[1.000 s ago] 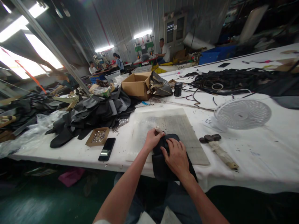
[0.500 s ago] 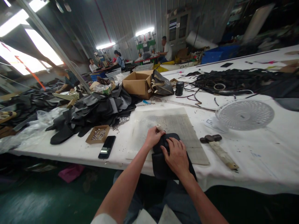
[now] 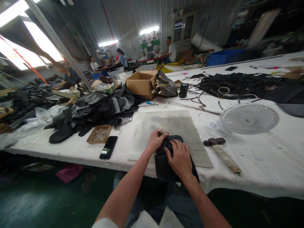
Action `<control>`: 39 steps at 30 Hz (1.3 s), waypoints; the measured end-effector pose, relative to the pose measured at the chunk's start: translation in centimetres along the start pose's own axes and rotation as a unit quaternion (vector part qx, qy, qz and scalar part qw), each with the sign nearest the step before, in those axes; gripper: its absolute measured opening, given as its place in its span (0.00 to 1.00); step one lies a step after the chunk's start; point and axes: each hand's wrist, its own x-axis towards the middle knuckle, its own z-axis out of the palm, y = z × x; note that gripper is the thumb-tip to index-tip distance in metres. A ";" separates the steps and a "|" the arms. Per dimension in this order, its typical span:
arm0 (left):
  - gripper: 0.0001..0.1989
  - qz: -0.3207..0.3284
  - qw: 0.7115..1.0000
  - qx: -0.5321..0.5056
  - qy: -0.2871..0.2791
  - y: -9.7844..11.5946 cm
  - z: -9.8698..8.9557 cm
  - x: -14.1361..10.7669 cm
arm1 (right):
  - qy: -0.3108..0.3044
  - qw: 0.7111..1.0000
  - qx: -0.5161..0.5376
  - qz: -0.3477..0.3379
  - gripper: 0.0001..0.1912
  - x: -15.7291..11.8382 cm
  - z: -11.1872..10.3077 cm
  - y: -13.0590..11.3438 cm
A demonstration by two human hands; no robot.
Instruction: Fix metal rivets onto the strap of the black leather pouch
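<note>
A black leather piece (image 3: 163,166) lies at the front edge of a worn cutting mat (image 3: 173,126) and hangs over the table edge. My left hand (image 3: 155,141) grips its upper left part, with a taped thumb tip (image 3: 161,130) raised. Flat on top of the piece rests my right hand (image 3: 180,158), pressing it down with spread fingers. A hammer (image 3: 223,153) with a pale wrapped handle lies to the right of the mat, untouched.
A phone (image 3: 108,147) and a small cardboard tray of metal studs (image 3: 99,134) sit left of the mat. A heap of black leather pieces (image 3: 95,110), a cardboard box (image 3: 141,84), a white fan grille (image 3: 249,118) and black straps (image 3: 237,82) lie behind. Other people work far back.
Both hands stay on the black piece in nearly the same pose. The view has shifted slightly; nothing on the table has moved.
</note>
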 end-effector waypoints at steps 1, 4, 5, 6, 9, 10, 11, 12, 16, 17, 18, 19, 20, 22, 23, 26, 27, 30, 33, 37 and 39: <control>0.07 0.000 1.000 -0.004 -0.009 0.0 0.0 -0.1 | -0.002 1.000 -0.002 0.000 0.23 0.0 0.0 0.0; 0.07 0.000 1.000 -0.003 -0.028 0.3 0.0 -0.3 | -0.002 1.000 -0.006 -0.002 0.24 0.0 0.0 0.0; 0.07 0.002 1.000 0.007 -0.029 0.3 0.0 -0.3 | 0.000 1.000 -0.007 -0.003 0.24 -0.1 0.1 0.0; 0.06 0.005 0.999 0.020 -0.030 0.4 0.0 -0.3 | 0.001 1.000 -0.007 -0.003 0.24 -0.1 0.1 0.1; 0.04 0.009 0.998 0.056 -0.034 0.6 -0.1 -0.1 | 0.000 1.000 -0.009 -0.004 0.23 -0.1 0.0 0.0; 0.04 0.008 0.997 0.063 -0.037 0.6 -0.1 0.0 | -0.001 1.000 -0.010 -0.003 0.23 -0.1 0.0 0.0; 0.03 0.008 0.997 0.068 -0.039 0.7 -0.1 0.1 | -0.001 1.000 -0.011 -0.003 0.23 -0.1 0.0 0.0; 0.03 0.010 0.996 0.076 -0.039 0.8 -0.1 0.1 | -0.001 1.000 -0.011 -0.002 0.23 -0.1 0.0 0.0; 0.03 0.037 0.990 0.129 -0.037 1.4 0.1 0.1 | -0.003 1.000 -0.010 -0.002 0.23 -0.1 0.1 0.0; 0.04 0.044 0.989 0.137 -0.037 1.6 0.2 0.1 | -0.003 1.000 -0.010 -0.002 0.23 -0.1 0.2 0.0; 0.04 0.047 0.988 0.141 -0.035 1.7 0.3 0.1 | -0.003 1.000 -0.011 -0.002 0.23 -0.1 0.2 0.1; 0.03 0.047 0.988 0.142 -0.031 1.8 0.3 0.0 | -0.003 1.000 -0.011 -0.002 0.23 -0.2 0.2 0.1; 0.03 0.044 0.988 0.143 -0.026 1.9 0.3 0.0 | -0.003 1.000 -0.011 -0.002 0.23 -0.2 0.3 0.1; 0.02 0.040 0.989 0.144 -0.015 1.9 0.4 0.1 | -0.004 1.000 -0.009 -0.001 0.24 -0.2 0.3 0.2; 0.02 0.040 0.988 0.146 -0.011 1.9 0.4 0.1 | -0.005 1.000 -0.008 -0.001 0.24 -0.2 0.3 0.2; 0.03 0.049 0.987 0.151 -0.011 1.8 0.5 0.1 | -0.004 1.000 -0.006 -0.002 0.24 -0.1 0.3 0.2; 0.03 0.053 0.987 0.152 -0.012 1.8 0.5 0.0 | -0.002 1.000 -0.004 -0.003 0.24 -0.1 0.3 0.2; 0.03 0.070 0.985 0.160 -0.013 1.6 0.8 -0.6 | 0.002 1.000 -0.001 -0.006 0.23 -0.2 0.4 0.3; 0.03 0.087 0.980 0.179 -0.009 1.5 1.2 -1.6 | 0.002 1.000 -0.001 -0.008 0.22 -0.5 0.7 0.3; 0.05 0.103 0.976 0.191 -0.004 1.2 1.5 -2.4 | 0.002 0.999 0.032 -0.002 0.22 -0.3 0.8 0.3; 0.06 0.108 0.975 0.193 -0.005 1.1 1.5 -2.4 | -0.005 0.995 0.100 0.010 0.23 0.3 0.1 0.9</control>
